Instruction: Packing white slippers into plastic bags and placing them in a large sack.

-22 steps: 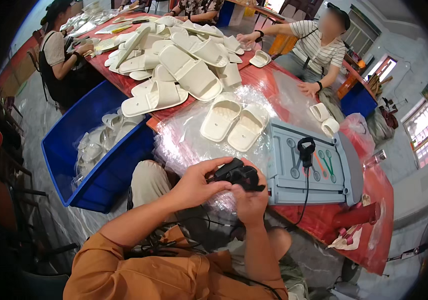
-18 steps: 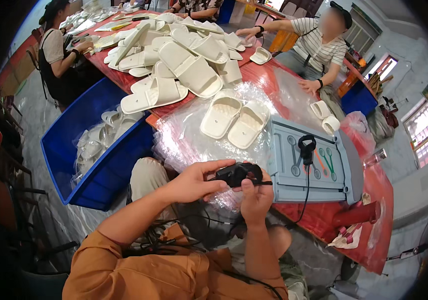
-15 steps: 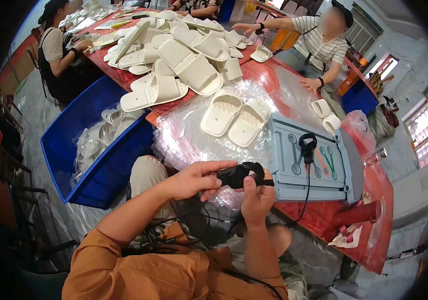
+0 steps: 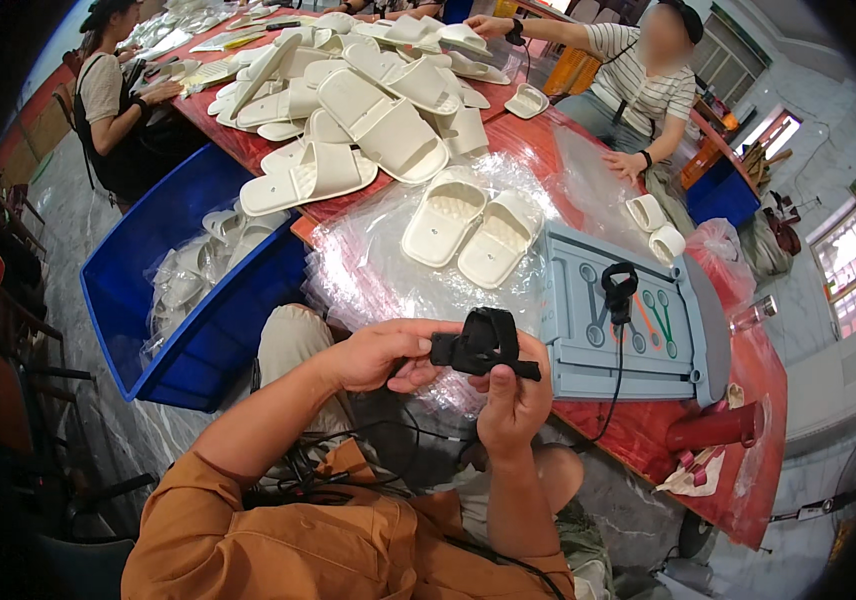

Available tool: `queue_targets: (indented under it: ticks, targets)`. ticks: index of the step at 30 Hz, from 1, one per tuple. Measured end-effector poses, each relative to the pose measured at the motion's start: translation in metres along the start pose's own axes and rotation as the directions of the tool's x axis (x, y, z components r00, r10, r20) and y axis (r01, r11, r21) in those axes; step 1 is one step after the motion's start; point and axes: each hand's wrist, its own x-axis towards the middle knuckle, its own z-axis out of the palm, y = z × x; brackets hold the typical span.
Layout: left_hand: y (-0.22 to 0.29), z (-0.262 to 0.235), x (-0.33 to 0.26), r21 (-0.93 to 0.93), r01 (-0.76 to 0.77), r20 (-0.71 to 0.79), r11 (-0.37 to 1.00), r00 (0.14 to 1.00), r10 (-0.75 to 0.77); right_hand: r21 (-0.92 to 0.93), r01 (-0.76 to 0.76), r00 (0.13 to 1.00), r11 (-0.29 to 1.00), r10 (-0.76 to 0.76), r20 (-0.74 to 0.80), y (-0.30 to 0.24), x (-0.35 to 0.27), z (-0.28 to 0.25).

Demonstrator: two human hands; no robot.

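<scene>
Pinching a black strapped device (image 4: 478, 350) between left hand (image 4: 383, 358) and right hand (image 4: 515, 408), by the worktop's (image 4: 620, 432) near edge.
The left thumb and fingers nip its left end; the right thumb presses its right end against the fingers. Beside the worktop's left edge, a blue bin (image 4: 128, 325) holds white slippers (image 4: 186, 285) in clear wrap. The red worktop, above a grey marbled floor (image 4: 73, 255), bears clear plastic bags (image 4: 373, 275) at its near edge, a slipper pair (image 4: 473, 228) on them and a slipper pile (image 4: 383, 120) behind. Rightward lies a grey-blue panel (image 4: 573, 345) with a corded black strap (image 4: 619, 292); a co-worker (image 4: 638, 90) is at the right edge.
</scene>
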Motion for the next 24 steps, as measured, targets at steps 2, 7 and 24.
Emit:
queue_targets:
  ticks: [2,7,24]
  targets:
    - [0.001,0.002,0.000,0.001,0.005,-0.010,1.000,1.000,-0.005,0.043,-0.016,1.000,0.999,0.016,-0.004,-0.001,0.001,0.000]
    - [0.000,-0.004,0.000,-0.026,-0.013,0.017,1.000,1.000,0.013,0.250,-0.197,0.980,0.948,0.196,0.030,-0.012,0.002,0.001]
    - [0.001,-0.009,-0.002,-0.081,-0.017,0.048,0.997,0.999,0.021,0.388,-0.291,0.957,0.875,0.266,0.119,-0.008,0.005,0.000]
